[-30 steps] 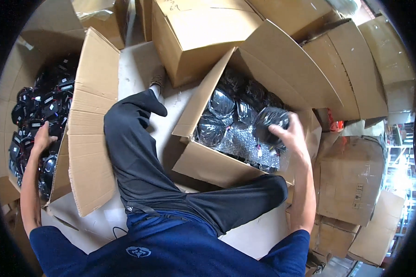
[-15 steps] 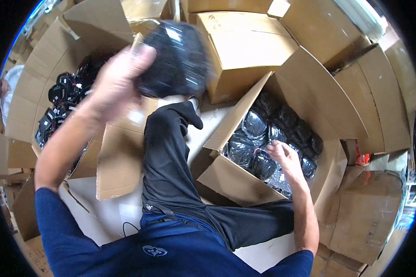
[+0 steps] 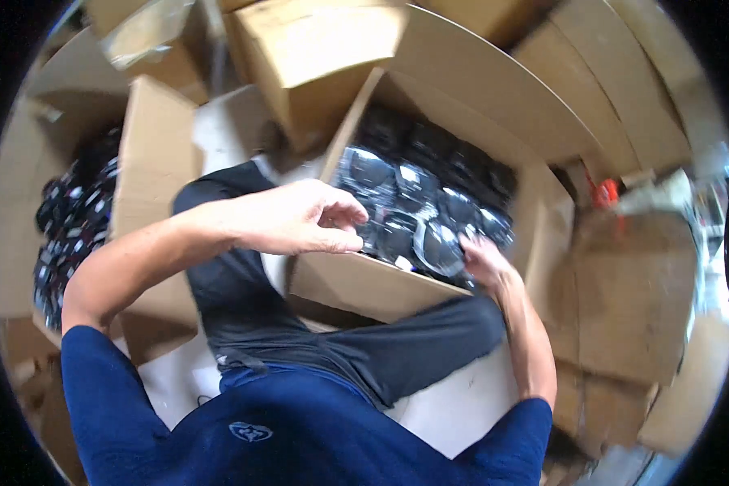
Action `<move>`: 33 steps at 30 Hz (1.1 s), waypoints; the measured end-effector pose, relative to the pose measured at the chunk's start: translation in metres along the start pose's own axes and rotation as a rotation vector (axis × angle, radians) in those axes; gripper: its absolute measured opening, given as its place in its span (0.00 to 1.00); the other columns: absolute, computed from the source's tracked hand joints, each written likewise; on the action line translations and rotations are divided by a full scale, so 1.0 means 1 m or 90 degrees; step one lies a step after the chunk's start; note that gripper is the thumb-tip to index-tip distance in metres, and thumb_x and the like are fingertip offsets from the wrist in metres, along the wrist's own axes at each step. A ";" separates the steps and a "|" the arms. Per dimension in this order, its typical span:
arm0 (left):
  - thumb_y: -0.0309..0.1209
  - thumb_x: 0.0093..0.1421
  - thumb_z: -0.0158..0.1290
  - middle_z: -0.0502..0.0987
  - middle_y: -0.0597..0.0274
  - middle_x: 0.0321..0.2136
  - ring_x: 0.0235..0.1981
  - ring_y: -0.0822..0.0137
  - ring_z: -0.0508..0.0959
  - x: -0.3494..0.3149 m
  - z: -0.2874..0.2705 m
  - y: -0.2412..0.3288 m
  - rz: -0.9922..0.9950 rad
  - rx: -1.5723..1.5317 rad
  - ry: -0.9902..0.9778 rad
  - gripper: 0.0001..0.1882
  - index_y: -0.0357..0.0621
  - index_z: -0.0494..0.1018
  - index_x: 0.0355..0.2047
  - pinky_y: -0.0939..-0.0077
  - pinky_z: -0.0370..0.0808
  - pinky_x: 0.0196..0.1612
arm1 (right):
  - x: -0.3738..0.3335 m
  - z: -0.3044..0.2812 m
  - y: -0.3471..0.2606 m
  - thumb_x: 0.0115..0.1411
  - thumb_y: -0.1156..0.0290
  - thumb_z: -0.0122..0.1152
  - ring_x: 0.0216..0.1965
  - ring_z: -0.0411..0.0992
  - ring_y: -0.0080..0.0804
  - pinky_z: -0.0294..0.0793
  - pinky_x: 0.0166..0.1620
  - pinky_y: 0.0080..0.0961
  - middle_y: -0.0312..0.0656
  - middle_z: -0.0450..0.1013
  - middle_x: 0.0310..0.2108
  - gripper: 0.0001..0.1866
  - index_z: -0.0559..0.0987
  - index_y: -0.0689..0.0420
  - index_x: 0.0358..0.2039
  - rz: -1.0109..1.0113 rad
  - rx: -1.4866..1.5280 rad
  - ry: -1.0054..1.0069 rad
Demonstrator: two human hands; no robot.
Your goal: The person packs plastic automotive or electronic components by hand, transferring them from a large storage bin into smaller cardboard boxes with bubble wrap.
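My left hand [image 3: 312, 217] hangs over the near left edge of the open cardboard box [image 3: 373, 279] on the right. Its thumb and fingers are curled but apart, with nothing between them. Inside the box are rows of black rounded parts [image 3: 411, 180] in clear plastic wrap. At the near right of the box, my right hand [image 3: 486, 263] has its fingers closed at the edge of a round black part in clear wrap [image 3: 441, 245]. That part tilts up a little among the others; my fingertips are partly blurred.
At the left, another open cardboard box [image 3: 155, 162] holds many small black parts [image 3: 73, 219] in a loose heap. A closed carton [image 3: 320, 61] stands ahead, and more cartons [image 3: 632, 292] crowd the right. My legs [image 3: 243, 283] are spread between the boxes.
The large black wrapped part that my left hand held up at the upper left is out of that hand. My left hand has come right to the box; my view has turned right.
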State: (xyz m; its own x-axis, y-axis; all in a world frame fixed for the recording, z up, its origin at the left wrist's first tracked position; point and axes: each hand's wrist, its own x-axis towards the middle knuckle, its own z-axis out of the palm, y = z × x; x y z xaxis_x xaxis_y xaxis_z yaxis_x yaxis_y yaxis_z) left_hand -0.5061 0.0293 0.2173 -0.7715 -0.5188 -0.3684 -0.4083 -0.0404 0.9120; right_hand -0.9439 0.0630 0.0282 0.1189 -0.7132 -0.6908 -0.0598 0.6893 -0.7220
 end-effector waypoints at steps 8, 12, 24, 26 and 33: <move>0.41 0.68 0.55 0.80 0.59 0.42 0.40 0.73 0.81 -0.278 -0.134 -0.036 -0.008 0.041 0.786 0.24 0.37 0.71 0.57 0.80 0.78 0.42 | -0.004 -0.065 0.080 0.68 0.67 0.59 0.18 0.61 0.21 0.62 0.22 0.23 0.29 0.61 0.19 0.11 0.67 0.48 0.30 0.037 -0.004 0.061; 0.39 0.62 0.60 0.80 0.63 0.35 0.33 0.72 0.79 -0.381 -0.159 -0.159 -0.297 0.152 0.757 0.21 0.37 0.76 0.49 0.76 0.77 0.36 | 0.002 -0.047 0.056 0.67 0.60 0.60 0.20 0.70 0.27 0.76 0.27 0.28 0.36 0.71 0.20 0.16 0.72 0.57 0.28 0.063 -0.184 0.125; 0.34 0.47 0.69 0.75 0.45 0.53 0.54 0.57 0.75 -0.403 -0.077 -0.248 -0.464 0.120 0.407 0.44 0.37 0.64 0.63 0.65 0.73 0.56 | -0.081 0.053 -0.042 0.65 0.61 0.62 0.41 0.74 0.27 0.73 0.42 0.23 0.41 0.78 0.42 0.22 0.77 0.67 0.51 0.039 -0.488 0.099; 0.31 0.44 0.70 0.76 0.46 0.51 0.54 0.59 0.76 -0.386 -0.063 -0.246 -0.435 0.142 0.491 0.42 0.39 0.67 0.61 0.65 0.74 0.55 | -0.082 0.092 -0.062 0.65 0.64 0.61 0.43 0.73 0.29 0.73 0.45 0.25 0.45 0.78 0.41 0.20 0.78 0.69 0.48 0.041 -0.543 0.093; 0.41 0.54 0.64 0.72 0.33 0.51 0.49 0.39 0.78 -0.352 -0.039 -0.265 -0.690 0.431 0.548 0.39 0.43 0.63 0.63 0.49 0.76 0.51 | -0.034 0.039 -0.017 0.56 0.71 0.61 0.29 0.63 0.25 0.65 0.33 0.26 0.36 0.65 0.25 0.11 0.69 0.65 0.28 -0.247 -0.593 0.032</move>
State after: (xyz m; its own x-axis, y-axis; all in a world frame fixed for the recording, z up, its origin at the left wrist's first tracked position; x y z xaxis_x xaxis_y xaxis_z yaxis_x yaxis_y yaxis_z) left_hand -0.1072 0.1896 0.1120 0.4409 -0.8268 -0.3494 -0.8904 -0.4521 -0.0537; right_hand -0.9084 0.0803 0.0653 0.2538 -0.8867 -0.3864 -0.7788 0.0496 -0.6254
